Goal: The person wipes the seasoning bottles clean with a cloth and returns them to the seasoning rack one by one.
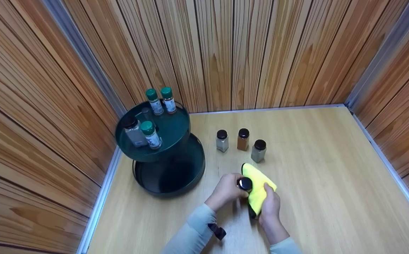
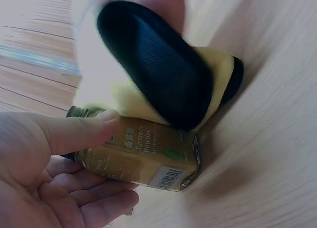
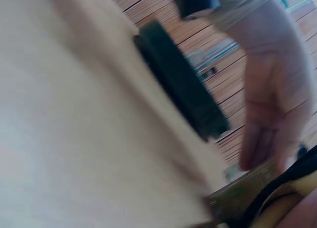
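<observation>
My left hand (image 1: 228, 190) grips a jar of turmeric powder (image 2: 143, 153) with a dark cap, thumb on one side and fingers beneath in the left wrist view. The jar's label and barcode face that camera. A yellow cloth with black edging (image 1: 257, 187) lies against the jar's side. My right hand (image 1: 271, 204) holds this cloth, its thumb on top and its other fingers mostly hidden behind the fabric. In the right wrist view the jar (image 3: 242, 191) shows between the left hand (image 3: 272, 109) and the cloth's black edge.
Past the hands stand three dark-capped spice jars: one pale (image 1: 222, 141), one brown (image 1: 243, 140), one greyish (image 1: 259, 151). On the left, a dark two-tier round rack (image 1: 170, 141) carries several bottles, some green-capped (image 1: 151, 135). Wood-panelled walls (image 1: 215, 53) enclose the table (image 1: 331, 183).
</observation>
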`<state>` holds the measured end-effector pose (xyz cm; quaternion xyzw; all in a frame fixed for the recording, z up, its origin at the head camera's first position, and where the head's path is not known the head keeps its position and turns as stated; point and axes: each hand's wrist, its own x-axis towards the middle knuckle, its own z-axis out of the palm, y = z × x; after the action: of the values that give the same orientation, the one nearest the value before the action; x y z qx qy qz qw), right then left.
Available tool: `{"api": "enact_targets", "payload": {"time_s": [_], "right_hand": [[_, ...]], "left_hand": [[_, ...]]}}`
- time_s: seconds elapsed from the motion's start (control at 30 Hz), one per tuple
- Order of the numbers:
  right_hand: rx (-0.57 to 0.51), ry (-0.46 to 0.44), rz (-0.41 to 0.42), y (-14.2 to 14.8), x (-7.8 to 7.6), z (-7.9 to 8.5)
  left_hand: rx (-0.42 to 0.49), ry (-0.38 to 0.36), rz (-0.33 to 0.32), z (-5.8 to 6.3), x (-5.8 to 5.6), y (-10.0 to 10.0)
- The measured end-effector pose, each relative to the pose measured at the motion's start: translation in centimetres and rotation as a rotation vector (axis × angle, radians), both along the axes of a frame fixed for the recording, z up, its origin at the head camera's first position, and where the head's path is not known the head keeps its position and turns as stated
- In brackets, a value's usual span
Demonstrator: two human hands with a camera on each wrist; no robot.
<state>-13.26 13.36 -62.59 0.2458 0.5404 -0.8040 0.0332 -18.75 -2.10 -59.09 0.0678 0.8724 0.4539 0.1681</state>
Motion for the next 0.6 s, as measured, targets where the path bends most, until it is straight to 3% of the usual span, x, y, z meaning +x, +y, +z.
{"api": "enact_targets", "payload": {"time_s": [0.13,0.27,0.43,0.6], "right_hand": [[-0.135,-0.001,-0.015,0.1,0.0,0.9],[-0.255,0.060,-0.024,0.2,0.2,3.0],[-0.249,0.119,-0.001,0.8,0.2,4.1],[-0.198,0.145,-0.008,1.6,0.2,3.7]], "left_hand": [[0.019,-0.011,0.000,0.1,0.1,0.0],[0.032,0.042,-0.022,0.2,0.1,-0.3],[0.019,0.133,-0.061,0.2,0.3,-0.5],[-0.010,0.149,-0.114,-0.2,0.3,-0.4]]}}
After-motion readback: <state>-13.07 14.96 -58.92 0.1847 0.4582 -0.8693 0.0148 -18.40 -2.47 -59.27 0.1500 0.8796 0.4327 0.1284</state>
